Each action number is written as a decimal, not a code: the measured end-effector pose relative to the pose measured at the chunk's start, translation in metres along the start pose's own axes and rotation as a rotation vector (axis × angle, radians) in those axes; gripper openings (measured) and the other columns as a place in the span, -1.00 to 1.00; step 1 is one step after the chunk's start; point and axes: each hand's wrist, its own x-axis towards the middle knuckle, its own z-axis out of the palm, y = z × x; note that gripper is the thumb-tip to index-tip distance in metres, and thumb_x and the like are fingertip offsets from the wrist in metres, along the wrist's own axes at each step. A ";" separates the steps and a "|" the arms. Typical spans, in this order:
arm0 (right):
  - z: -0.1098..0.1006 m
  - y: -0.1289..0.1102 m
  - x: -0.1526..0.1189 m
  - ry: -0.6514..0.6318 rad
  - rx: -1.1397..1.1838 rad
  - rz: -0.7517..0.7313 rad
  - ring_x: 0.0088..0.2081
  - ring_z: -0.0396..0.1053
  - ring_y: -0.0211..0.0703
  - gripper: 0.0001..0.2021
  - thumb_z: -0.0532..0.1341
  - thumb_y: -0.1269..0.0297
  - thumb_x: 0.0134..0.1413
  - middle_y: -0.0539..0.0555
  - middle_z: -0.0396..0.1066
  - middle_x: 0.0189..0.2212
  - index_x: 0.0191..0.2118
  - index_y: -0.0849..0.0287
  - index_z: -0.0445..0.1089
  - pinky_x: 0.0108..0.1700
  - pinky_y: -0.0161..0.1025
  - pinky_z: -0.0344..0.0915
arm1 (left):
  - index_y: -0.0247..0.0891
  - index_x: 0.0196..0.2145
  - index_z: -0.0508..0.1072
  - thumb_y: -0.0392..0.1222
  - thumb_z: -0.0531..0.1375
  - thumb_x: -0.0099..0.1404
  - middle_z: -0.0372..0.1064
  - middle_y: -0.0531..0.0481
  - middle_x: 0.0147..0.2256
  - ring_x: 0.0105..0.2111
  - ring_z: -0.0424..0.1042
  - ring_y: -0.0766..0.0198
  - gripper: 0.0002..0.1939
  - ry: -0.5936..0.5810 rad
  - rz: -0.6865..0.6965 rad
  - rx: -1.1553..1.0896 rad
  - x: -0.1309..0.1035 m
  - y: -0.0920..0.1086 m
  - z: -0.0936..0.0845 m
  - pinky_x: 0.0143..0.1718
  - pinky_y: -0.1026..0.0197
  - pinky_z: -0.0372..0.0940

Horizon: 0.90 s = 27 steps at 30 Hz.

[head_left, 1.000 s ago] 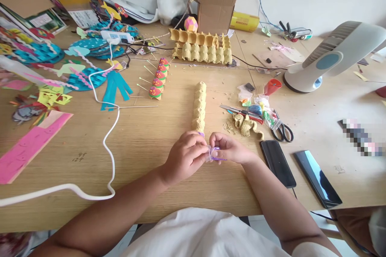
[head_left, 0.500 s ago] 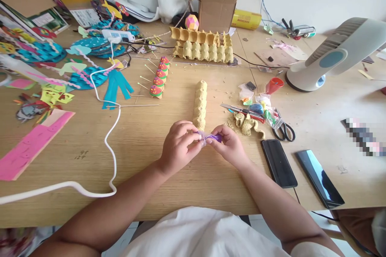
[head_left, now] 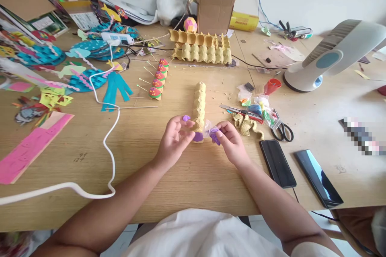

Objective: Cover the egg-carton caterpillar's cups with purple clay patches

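In the head view, my left hand (head_left: 170, 140) has a small lump of purple modelling clay (head_left: 186, 118) at its fingertips, with the thumb held apart. My right hand (head_left: 232, 143) pinches a clear plastic bag (head_left: 208, 127) with more purple clay (head_left: 215, 136) in it. Between both hands lies a strip of egg carton (head_left: 199, 102), cups upward, pointing away from me. Its nearest cup (head_left: 198, 136) has a purple front; the other cups are bare.
A finished egg-carton caterpillar (head_left: 159, 80) stands left. To the right lie a utility knife (head_left: 241, 111), bagged clay (head_left: 255, 109), scissors (head_left: 283, 130), carton scraps (head_left: 245, 124) and two phones (head_left: 278, 164). A white cable (head_left: 110, 148) crosses the left side; a fan (head_left: 328, 60) stands right.
My hands have moved apart. A small purple lump now shows at my left fingers, while the bag stays in my right hand. The carton's purple front cup has come into sight.
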 end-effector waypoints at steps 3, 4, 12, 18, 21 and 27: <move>0.002 -0.001 -0.002 -0.053 0.033 0.006 -0.39 0.31 -0.24 -0.64 0.34 -0.09 0.23 -0.01 0.39 -0.39 -0.18 0.10 0.35 -0.34 -0.26 0.27 | -0.06 0.23 0.25 -0.16 0.42 0.27 0.48 -0.11 0.01 0.05 0.47 0.15 -0.34 -0.131 0.038 0.044 -0.006 0.000 0.005 -0.08 0.16 0.38; 0.003 -0.001 -0.002 -0.073 0.043 0.005 -0.38 0.31 -0.24 -0.65 0.35 -0.07 0.23 -0.01 0.39 -0.38 -0.18 0.10 0.35 -0.34 -0.26 0.27 | -0.05 0.25 0.22 -0.18 0.42 0.27 0.48 -0.11 0.01 0.04 0.48 0.15 -0.31 -0.157 0.051 0.063 -0.007 -0.001 0.006 -0.08 0.16 0.39; 0.006 0.000 -0.002 -0.135 0.067 0.008 -0.38 0.31 -0.23 -0.66 0.38 -0.05 0.21 0.01 0.41 -0.37 -0.18 0.10 0.36 -0.33 -0.25 0.27 | -0.14 0.11 0.41 -0.28 0.31 0.36 0.45 -0.11 -0.04 -0.08 0.46 0.21 -0.61 -0.093 0.304 0.305 -0.010 0.000 0.003 -0.11 0.18 0.37; 0.003 -0.001 -0.002 -0.162 0.105 0.044 -0.39 0.28 -0.25 -0.67 0.40 -0.02 0.19 -0.01 0.37 -0.38 -0.20 0.09 0.37 -0.35 -0.27 0.24 | -0.21 -0.11 0.57 -0.25 0.24 0.42 0.46 -0.08 -0.17 -0.19 0.46 0.24 -0.87 -0.133 0.332 0.388 -0.004 0.007 0.001 -0.16 0.20 0.37; 0.002 0.001 -0.001 -0.197 0.157 0.040 -0.38 0.28 -0.26 -0.68 0.44 0.02 0.15 -0.01 0.37 -0.34 -0.21 0.09 0.38 -0.33 -0.28 0.25 | -0.22 -0.12 0.60 -0.20 0.23 0.43 0.48 -0.10 -0.18 -0.17 0.48 0.22 -0.85 -0.150 0.221 0.319 -0.003 0.005 0.001 -0.12 0.19 0.39; 0.001 0.006 0.001 -0.190 0.137 0.038 -0.31 0.31 -0.21 -0.67 0.49 0.09 0.08 0.00 0.38 -0.31 -0.23 0.08 0.36 -0.22 -0.23 0.31 | -0.20 -0.15 0.63 -0.21 0.29 0.37 0.49 -0.08 -0.19 -0.17 0.49 0.22 -0.87 -0.248 0.060 0.241 0.000 0.005 0.000 -0.16 0.22 0.40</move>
